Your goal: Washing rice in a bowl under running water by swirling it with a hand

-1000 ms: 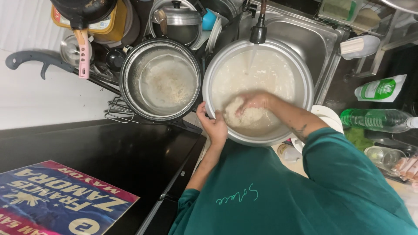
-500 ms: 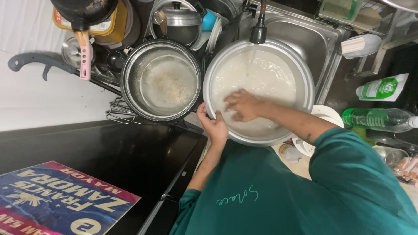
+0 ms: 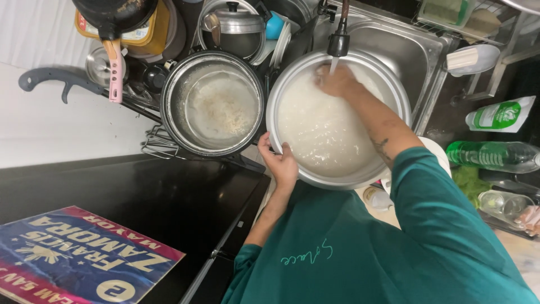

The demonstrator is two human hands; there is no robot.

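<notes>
Rinsing midway: left hand [image 3: 279, 163] grips the near rim of the metal bowl [image 3: 394, 95] in the sink [image 3: 416, 50], right hand [image 3: 336, 80], fingers curled, stirs cloudy water under the running tap [image 3: 339, 42], undrained.

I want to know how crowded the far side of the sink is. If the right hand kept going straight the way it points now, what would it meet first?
The right hand points toward the far rim of the big metal bowl, under the faucet. It would probably meet the bowl's far wall first, though depth is hard to judge.
</notes>
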